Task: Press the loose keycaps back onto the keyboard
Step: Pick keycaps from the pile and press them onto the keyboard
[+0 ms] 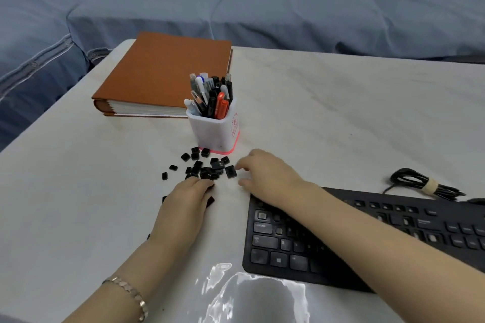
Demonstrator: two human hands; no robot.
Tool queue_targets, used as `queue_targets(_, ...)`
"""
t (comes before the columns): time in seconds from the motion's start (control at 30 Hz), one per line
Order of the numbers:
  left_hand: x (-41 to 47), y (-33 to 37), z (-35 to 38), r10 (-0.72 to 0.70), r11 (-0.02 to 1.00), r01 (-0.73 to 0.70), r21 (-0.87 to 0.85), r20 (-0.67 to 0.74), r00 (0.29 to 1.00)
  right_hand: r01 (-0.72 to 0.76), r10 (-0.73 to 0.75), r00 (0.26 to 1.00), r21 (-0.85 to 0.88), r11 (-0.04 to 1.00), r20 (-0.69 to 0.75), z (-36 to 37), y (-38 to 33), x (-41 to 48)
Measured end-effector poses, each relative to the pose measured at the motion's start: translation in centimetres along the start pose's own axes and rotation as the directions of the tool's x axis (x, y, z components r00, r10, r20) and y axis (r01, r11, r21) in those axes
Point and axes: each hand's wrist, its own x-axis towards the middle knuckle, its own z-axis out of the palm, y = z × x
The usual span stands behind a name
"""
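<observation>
A black keyboard [341, 238] lies at the lower right of the white table, with several gaps where keycaps are off. Several loose black keycaps [207, 169] lie in a heap left of the keyboard, in front of the pen holder. My left hand [183, 207] rests palm down at the near edge of the heap, fingertips among the caps; a cap shows beside its thumb. My right hand [265, 173] reaches across the keyboard's top left corner, with finger and thumb spread just right of the heap's outermost keycap [231, 172]. I see nothing held in either hand.
A white pen holder [217, 128] full of pens stands just behind the heap. An orange-brown album [162, 73] lies at the back left. The keyboard's bundled black cable [422, 183] lies behind the keyboard. A blue sofa runs behind the table [341, 113].
</observation>
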Motion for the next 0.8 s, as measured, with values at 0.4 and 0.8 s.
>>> queue_targets(0.4, -0.1, 0.6, -2.9, -0.479, 0.569, 0.348, -0.745, 0.044, 0.877, -0.104, 0.145, 0.982, 0.297, 0.949, -0.12, 1.5, -0.8, 1.1)
queue_targets(0.8, -0.5, 7.2, -1.7, -0.372, 0.39, 0.319, -0.864, 0.169, 0.913, -0.07, 0.382, 0.916, 0.987, -0.145, 0.121, -3.0, 1.6, -10.6)
